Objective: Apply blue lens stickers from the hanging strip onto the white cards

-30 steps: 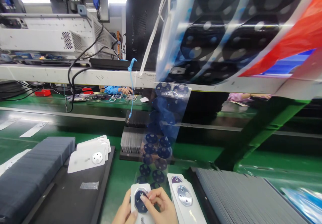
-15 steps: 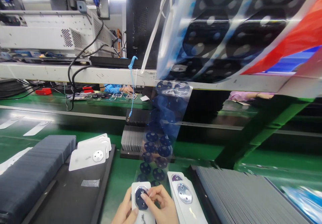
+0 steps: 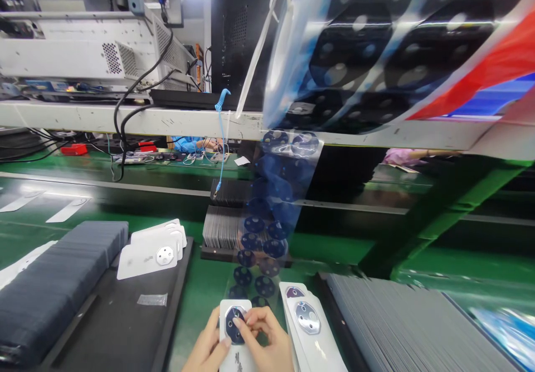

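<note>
A white phone back cover [image 3: 237, 357] stands upright at the bottom centre, with my left hand [image 3: 208, 343] gripping its left edge. On its octagonal camera area lies a dark round film sticker [image 3: 234, 325] with holes. My right hand [image 3: 267, 336] bends over the cover's right side, thumb on the sticker and fingers curled at its edge. Whether those fingertips pinch the sticker is hard to make out. Behind the hands hangs a clear strip [image 3: 264, 244] with dark round stickers in two columns, coming down from a big roll [image 3: 355, 54].
Right of my hands lie white covers [image 3: 315, 347] beside a rack of grey sheets [image 3: 401, 316]. On the left, more white covers [image 3: 146, 256] rest on a black tray [image 3: 112, 333] beside a dark stack [image 3: 62, 283]. A white beam [image 3: 188, 120] crosses above; a blue cord [image 3: 221, 138] hangs from it.
The view has shifted slightly. My right thumb and fingers stay at the sticker, which seems to lie a little flatter on the camera area; my left hand keeps its grip.
</note>
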`<move>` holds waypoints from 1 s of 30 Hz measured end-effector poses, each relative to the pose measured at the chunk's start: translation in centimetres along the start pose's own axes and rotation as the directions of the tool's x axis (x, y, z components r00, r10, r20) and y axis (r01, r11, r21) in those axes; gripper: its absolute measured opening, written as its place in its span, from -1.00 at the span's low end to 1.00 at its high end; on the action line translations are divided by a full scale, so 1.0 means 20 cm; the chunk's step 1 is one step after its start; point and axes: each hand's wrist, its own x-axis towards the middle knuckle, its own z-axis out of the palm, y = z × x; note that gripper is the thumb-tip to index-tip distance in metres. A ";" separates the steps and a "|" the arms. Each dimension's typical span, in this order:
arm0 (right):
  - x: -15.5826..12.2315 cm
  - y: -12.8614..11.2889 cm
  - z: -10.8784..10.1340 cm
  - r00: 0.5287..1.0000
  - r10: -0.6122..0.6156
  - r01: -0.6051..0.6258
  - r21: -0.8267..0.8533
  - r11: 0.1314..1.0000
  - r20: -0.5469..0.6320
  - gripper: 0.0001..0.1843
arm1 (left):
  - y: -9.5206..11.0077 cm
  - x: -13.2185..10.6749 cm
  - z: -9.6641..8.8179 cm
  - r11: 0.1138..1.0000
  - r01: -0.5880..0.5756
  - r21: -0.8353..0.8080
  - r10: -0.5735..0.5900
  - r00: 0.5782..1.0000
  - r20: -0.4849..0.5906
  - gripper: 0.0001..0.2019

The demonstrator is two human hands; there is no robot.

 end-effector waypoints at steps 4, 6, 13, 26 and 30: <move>-0.03 0.02 0.02 0.981 -0.194 0.192 -0.162 0.968 0.004 -0.70 | 0.02 0.00 0.02 1.000 0.028 0.011 -0.027 0.996 -0.089 -0.45; -0.05 0.02 0.03 0.952 -0.305 0.294 -0.264 0.918 0.000 -0.73 | 0.02 0.00 0.03 0.999 0.033 0.031 -0.029 0.992 -0.119 -0.49; -0.02 0.01 0.01 0.880 -0.460 0.346 -0.503 0.792 -0.119 -0.64 | 0.10 0.00 0.06 0.991 0.029 -0.127 -0.052 0.982 -0.181 -0.49; -0.05 0.02 0.03 0.957 0.232 -0.237 0.012 0.971 0.174 -0.46 | 0.02 0.03 0.06 0.979 0.031 -0.201 -0.056 0.991 -0.118 -0.47; -0.04 0.02 0.02 0.955 0.256 -0.260 0.007 0.966 0.151 -0.47 | 0.03 0.03 0.06 0.984 0.031 -0.174 -0.058 0.987 -0.151 -0.47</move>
